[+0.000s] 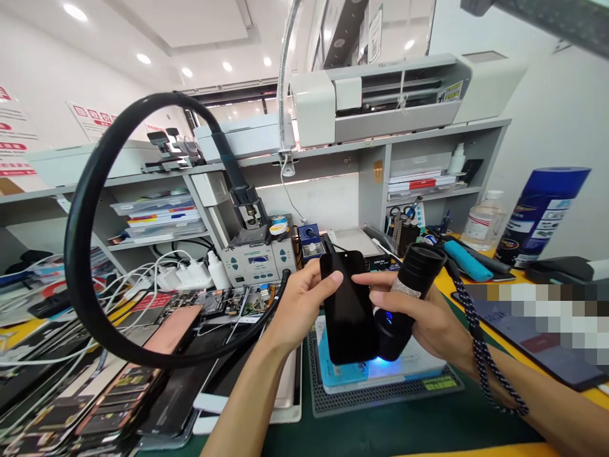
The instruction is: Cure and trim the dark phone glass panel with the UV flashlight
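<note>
A black phone with a dark screen is held upright by my left hand, its thumb lying over the upper left of the glass. My right hand is wrapped round a black cylindrical flashlight with a braided wrist cord. The flashlight points down, and blue light falls beneath its lower end. One right finger reaches to the phone's upper right edge. Under both lies a light blue and white box on a grey perforated mat.
Phone parts and circuit boards cover the left side. A thick black hose loops up from a grey hot-air station. At the right stand a clear bottle and a blue spray can, with a dark phone before them.
</note>
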{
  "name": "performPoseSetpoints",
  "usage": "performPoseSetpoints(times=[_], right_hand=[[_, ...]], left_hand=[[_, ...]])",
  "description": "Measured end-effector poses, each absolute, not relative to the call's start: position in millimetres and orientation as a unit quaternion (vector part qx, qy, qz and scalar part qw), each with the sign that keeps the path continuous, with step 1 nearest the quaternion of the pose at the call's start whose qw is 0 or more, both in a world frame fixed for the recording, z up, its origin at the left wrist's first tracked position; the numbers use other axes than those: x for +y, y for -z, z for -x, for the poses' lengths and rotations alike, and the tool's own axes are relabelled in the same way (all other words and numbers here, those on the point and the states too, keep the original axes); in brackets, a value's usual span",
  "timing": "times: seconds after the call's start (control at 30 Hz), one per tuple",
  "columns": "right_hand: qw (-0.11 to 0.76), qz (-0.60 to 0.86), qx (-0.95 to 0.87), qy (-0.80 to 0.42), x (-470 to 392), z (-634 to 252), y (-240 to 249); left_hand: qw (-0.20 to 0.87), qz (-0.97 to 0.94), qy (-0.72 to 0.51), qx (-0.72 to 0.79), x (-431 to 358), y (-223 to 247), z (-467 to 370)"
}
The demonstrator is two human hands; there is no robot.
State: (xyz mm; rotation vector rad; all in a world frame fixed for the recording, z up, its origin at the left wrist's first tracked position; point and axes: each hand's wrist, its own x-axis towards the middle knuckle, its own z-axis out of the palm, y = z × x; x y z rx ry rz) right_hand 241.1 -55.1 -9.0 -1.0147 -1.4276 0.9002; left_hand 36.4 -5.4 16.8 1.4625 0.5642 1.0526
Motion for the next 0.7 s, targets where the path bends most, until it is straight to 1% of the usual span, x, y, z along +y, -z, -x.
performPoseSetpoints(times=[0.13,0.27,0.43,0.57,0.63,0.7], right_hand=[[0.561,0.426,-0.582,-0.406,-56,-240,7],[0.540,0.424,-0.577,-0.442,-55,-238,4],[0.527,0.436,-0.570,-0.456,-55,-232,-4],[0.529,0.426,-0.531,-0.507,-56,-229,-9],[0.535,0.423,-0.518,-0.517,-55,-230,-11],[0.547,0.428,-0.510,-0.508,-53,-232,-11]], left_hand=[[0.601,-0.616,-0.447,0.243,-5,-19,-36],[0.615,-0.594,-0.446,0.263,-7,-20,-37],[0.638,-0.554,-0.441,0.305,-7,-21,-37],[0.663,-0.511,-0.454,0.305,-2,-18,-38],[0.649,-0.486,-0.490,0.320,1,-16,-37],[0.596,-0.474,-0.545,0.351,2,-14,-35]])
